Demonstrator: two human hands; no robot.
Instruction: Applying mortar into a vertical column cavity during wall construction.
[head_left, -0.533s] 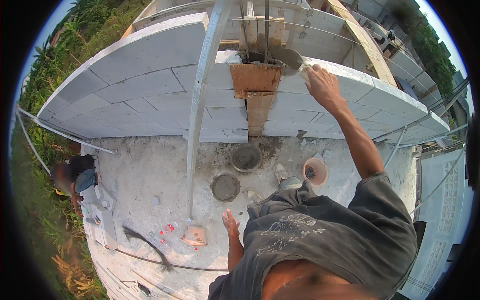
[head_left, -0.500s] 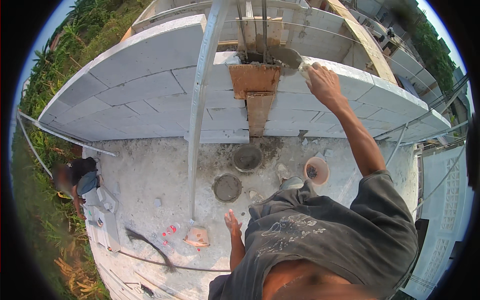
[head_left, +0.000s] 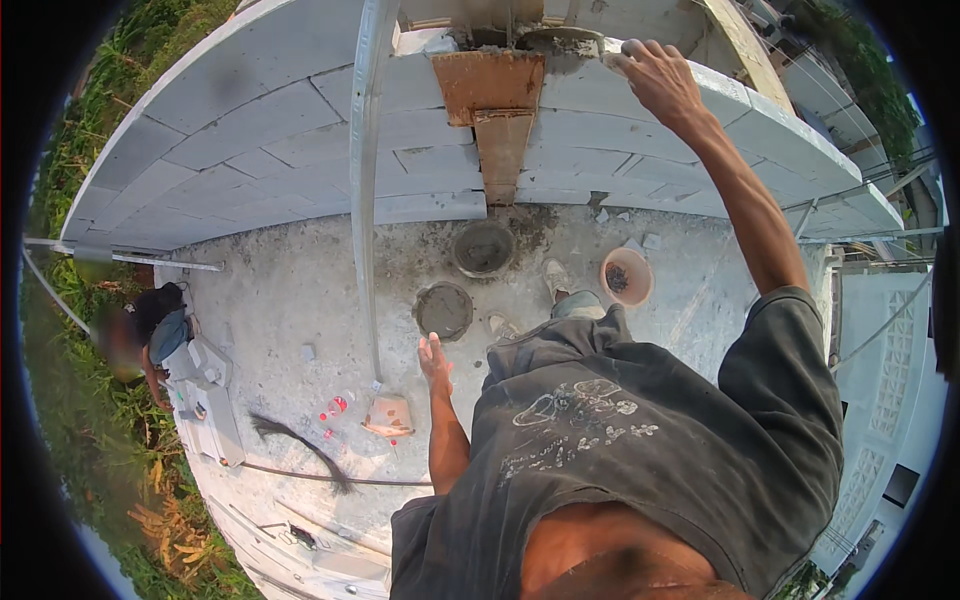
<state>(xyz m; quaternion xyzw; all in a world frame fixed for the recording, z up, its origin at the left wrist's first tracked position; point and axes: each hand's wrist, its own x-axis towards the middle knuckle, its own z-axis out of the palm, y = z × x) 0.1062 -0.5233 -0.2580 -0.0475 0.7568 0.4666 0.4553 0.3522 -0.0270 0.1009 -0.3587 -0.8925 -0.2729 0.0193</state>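
My right hand (head_left: 660,85) grips a trowel (head_left: 565,42) by its handle, reaching out at the top of the white block wall (head_left: 600,135). The blade points left, lying beside the opening above a brown wooden board (head_left: 490,88); wet grey mortar clings around there. A narrower wooden strip (head_left: 502,150) runs down the wall below that board. Low by my body, my left hand (head_left: 435,362) is empty with fingers extended. Near it on the floor is a round tub (head_left: 470,318) of grey mortar, and a second tub (head_left: 484,275) stands closer to the wall.
A tall metal post (head_left: 363,200) rises left of the tubs. Right of my feet stands a pinkish bucket (head_left: 646,285) with dark bits inside. Bottles (head_left: 336,405), a torn bag (head_left: 388,416) and dark strands (head_left: 300,452) lie leftward. At the far left edge another person (head_left: 168,335) crouches by blocks (head_left: 210,362).
The view has tilted, so the wall and tubs sit higher in the picture. My right hand keeps hold of the trowel, whose blade now looks flatter. My left hand stays empty.
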